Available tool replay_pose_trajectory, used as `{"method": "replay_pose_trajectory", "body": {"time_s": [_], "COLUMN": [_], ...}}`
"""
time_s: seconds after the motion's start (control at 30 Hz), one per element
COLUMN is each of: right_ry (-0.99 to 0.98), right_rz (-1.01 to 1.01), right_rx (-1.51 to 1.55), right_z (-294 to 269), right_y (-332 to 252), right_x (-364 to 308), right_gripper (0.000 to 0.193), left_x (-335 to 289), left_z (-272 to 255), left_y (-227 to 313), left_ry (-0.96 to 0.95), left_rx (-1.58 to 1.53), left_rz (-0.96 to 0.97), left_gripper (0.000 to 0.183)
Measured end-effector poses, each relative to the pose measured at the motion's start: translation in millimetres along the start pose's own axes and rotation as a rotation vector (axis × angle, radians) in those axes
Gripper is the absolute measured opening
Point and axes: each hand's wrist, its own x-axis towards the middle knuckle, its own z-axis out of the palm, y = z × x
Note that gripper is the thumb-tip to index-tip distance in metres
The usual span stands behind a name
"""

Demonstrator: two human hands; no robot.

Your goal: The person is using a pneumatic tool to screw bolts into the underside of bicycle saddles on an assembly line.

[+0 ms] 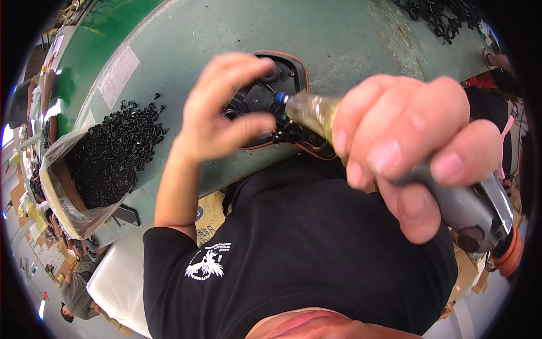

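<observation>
My right hand (412,130) is closed round a grey electric screwdriver (471,217), large in the foreground. Its nose is wrapped in yellowish tape (316,110) and ends in a blue tip (279,97). That tip points at a black plastic housing (258,100) with an orange rim, lying on the table. Over the left side of the housing is my left hand (217,107), slightly blurred, with thumb and fingers spread apart. Whether its fingertips touch the housing I cannot tell. The hands and screwdriver hide parts of the housing.
Left on the green table (339,45), a heap of small black screws (118,152) spills from a plastic-lined box (59,206). A dark flat phone-like object (126,214) lies beside it. More black parts (443,17) are at the far right. Another person (79,288) is at lower left.
</observation>
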Motion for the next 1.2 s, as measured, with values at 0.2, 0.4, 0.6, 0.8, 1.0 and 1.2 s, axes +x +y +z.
{"method": "replay_pose_trajectory", "body": {"time_s": [0.2, 0.4, 0.6, 0.8, 1.0, 1.2], "right_ry": [0.11, 0.155, 0.111, 0.065, 0.113, 0.146], "right_rz": [0.058, 0.133, 0.197, 0.27, 0.249, 0.375], "right_rx": [-0.229, -0.217, -0.288, -0.354, -0.262, -0.308], "right_z": [7, 10, 14, 18, 10, 19], "right_y": [12, 31, 54, 67, 90, 95], "right_x": [-5, -4, -4, -2, 3, 11], "right_gripper": [0.043, 0.03, 0.03, 0.028, 0.028, 0.025], "left_x": [23, 18, 9, 6, 2, 1], "left_z": [-13, -1, 8, 15, 15, 17], "left_y": [-44, -71, -78, -92, -95, -96], "left_ry": [-0.206, -0.226, -0.115, -0.069, -0.102, -0.08], "left_rx": [0.336, -0.03, -0.189, -0.22, -0.247, -0.202], "left_rz": [-0.109, -0.077, -0.157, -0.133, -0.172, -0.168], "left_gripper": [0.06, 0.043, 0.036, 0.04, 0.041, 0.04]}}
